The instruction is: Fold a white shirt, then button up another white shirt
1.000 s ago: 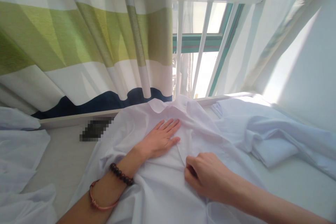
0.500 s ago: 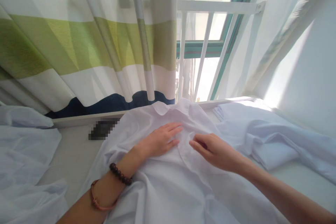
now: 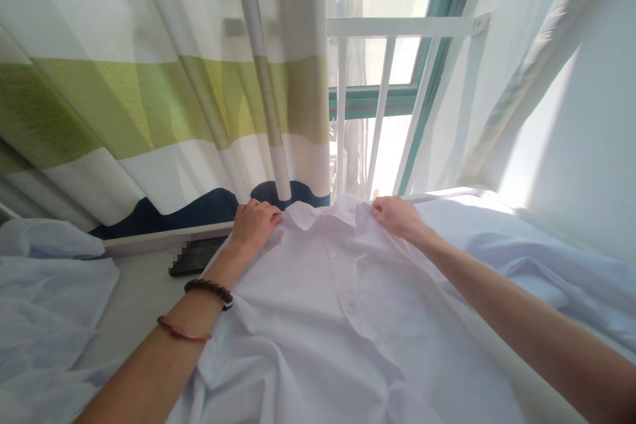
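A white button-up shirt (image 3: 318, 305) lies front side up before me, its collar (image 3: 322, 215) at the far end. At the shoulder left of the collar, my left hand (image 3: 256, 222) pinches the fabric; two bracelets circle that wrist. My right hand (image 3: 397, 215) is closed on the opposite shoulder, just right of the collar. Some wrinkles run across the lower part of the shirt, and one button shows on the placket below the collar. The fingertips of both hands are partly hidden by the cloth.
A dark flat object (image 3: 196, 257), partly pixelated, lies left of the shirt. More white cloth (image 3: 44, 305) is heaped at the left, and other white fabric (image 3: 536, 252) lies at the right. Behind are a striped curtain (image 3: 163, 106), a white railing (image 3: 402, 26) and a window.
Both hands have moved from the middle of the shirt front out and away to its two shoulders and gripped them. The shirt front lies smoother near the collar.
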A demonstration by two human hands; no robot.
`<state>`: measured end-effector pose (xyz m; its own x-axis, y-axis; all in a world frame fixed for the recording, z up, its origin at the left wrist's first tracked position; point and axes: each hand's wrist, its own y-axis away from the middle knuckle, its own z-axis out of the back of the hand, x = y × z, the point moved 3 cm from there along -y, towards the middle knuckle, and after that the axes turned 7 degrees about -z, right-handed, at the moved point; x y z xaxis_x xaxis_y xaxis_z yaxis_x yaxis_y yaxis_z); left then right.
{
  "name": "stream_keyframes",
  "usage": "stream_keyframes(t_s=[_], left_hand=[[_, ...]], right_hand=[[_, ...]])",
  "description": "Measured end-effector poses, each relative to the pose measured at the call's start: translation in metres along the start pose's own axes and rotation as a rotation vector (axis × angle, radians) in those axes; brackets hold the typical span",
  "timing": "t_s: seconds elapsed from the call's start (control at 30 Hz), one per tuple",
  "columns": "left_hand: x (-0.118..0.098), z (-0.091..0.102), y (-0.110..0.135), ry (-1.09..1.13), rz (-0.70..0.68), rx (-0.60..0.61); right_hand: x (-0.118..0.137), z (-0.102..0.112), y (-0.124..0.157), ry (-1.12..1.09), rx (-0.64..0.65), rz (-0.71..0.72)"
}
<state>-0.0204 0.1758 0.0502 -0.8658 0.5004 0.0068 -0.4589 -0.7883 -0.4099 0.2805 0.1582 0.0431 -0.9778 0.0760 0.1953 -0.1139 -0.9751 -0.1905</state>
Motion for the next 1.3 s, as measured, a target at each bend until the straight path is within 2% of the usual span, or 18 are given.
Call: stream_keyframes(t_s=[0.17, 0.23, 0.33, 0.43, 0.5, 0.57, 0.63, 0.73, 0.83, 0.9, 0.97, 1.07, 1.13, 1.2, 1.3], left_hand=[[0.013, 0.009, -0.016, -0.055, 0.073, -0.051], [0.015, 0.014, -0.026, -0.078, 0.102, -0.084], [0.001, 0.016, -0.034, -0.102, 0.106, -0.122], [-0.035, 0.010, -0.024, -0.101, 0.042, -0.133], [-0.062, -0.001, -0.009, -0.069, -0.058, -0.081], [-0.083, -0.015, 0.008, 0.009, -0.166, -0.017], [-0.093, -0.030, 0.023, 0.120, -0.216, 0.060], [-0.087, -0.050, 0.037, 0.154, -0.165, 0.208], [-0.076, -0.057, 0.046, 0.143, -0.144, 0.322], [-0.072, -0.054, 0.049, 0.188, -0.158, 0.371], [-0.072, -0.046, 0.050, 0.233, -0.171, 0.400], [-0.076, -0.034, 0.041, 0.250, -0.158, 0.363], [-0.080, -0.031, 0.031, 0.253, -0.135, 0.301], [-0.085, -0.034, 0.021, 0.265, -0.134, 0.272], [-0.089, -0.049, 0.015, 0.288, -0.162, 0.326]], right_hand=[[0.007, 0.027, -0.036, 0.029, -0.153, -0.032], [0.014, 0.032, -0.048, 0.044, -0.181, -0.043], [0.030, 0.027, -0.047, 0.056, -0.200, -0.024], [0.045, 0.019, -0.013, 0.051, -0.210, 0.065], [0.049, 0.014, 0.022, 0.032, -0.180, 0.139], [0.047, 0.009, 0.057, -0.058, -0.092, 0.196], [0.041, 0.000, 0.088, -0.108, 0.011, 0.208], [0.034, -0.021, 0.121, -0.105, 0.175, 0.281], [0.031, -0.035, 0.139, -0.031, 0.269, 0.330], [0.031, -0.033, 0.147, -0.050, 0.342, 0.335], [0.035, -0.021, 0.152, -0.111, 0.401, 0.363], [0.040, -0.002, 0.155, -0.156, 0.414, 0.364], [0.043, 0.003, 0.159, -0.184, 0.390, 0.341], [0.045, -0.001, 0.165, -0.250, 0.361, 0.323], [0.044, -0.016, 0.180, -0.371, 0.326, 0.326]])
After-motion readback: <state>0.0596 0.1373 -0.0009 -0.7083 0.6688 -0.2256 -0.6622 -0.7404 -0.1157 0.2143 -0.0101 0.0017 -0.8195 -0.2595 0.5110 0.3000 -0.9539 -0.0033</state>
